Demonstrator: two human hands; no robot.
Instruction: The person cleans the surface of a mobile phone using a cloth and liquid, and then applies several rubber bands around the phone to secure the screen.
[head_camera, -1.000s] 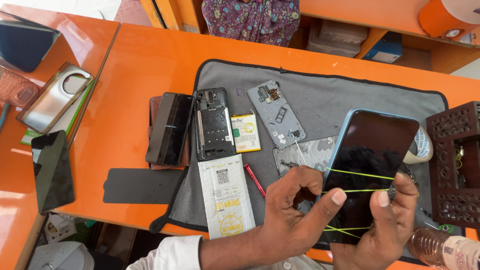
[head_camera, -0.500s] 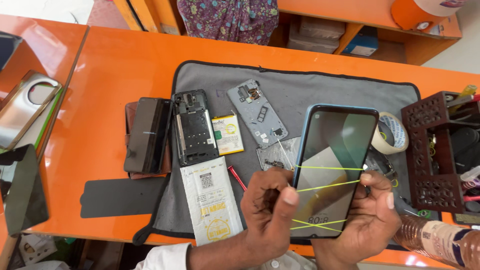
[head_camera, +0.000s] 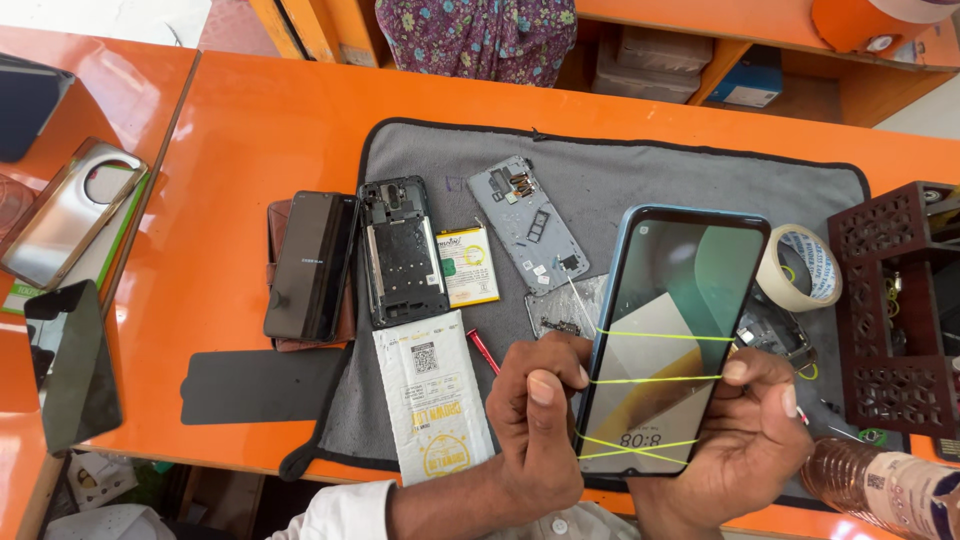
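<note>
Held upright-tilted above the grey mat (head_camera: 640, 170), a blue-edged smartphone (head_camera: 672, 330) with lit screen, bound across its lower half by thin yellow-green rubber bands (head_camera: 660, 380), two of them crossing near the bottom. Clamped from both sides: left hand (head_camera: 540, 430) closed on the phone's left edge, thumb up along the frame beside the bands; right hand (head_camera: 745, 440) wrapped round the right edge and lower corner, thumb tip pressing the side at band height. Phone sitting between the two palms, its top half rising free above the fingers, its bottom end sunk into the grip. On the mat behind and left: an opened phone frame (head_camera: 400, 250), a small yellow-and-white battery (head_camera: 470, 265), a grey inner cover plate (head_camera: 527, 222), a white printed pouch (head_camera: 432, 395), a red tool (head_camera: 483, 350) partly hidden by the left hand. Left of the mat on the orange table (head_camera: 250, 130), a dark phone (head_camera: 308, 265) lying on a brown case, and a black strip (head_camera: 262, 385) below it. Right of the held phone, a roll of masking tape (head_camera: 800, 268) and a dark carved wooden organiser (head_camera: 895, 310).
</note>
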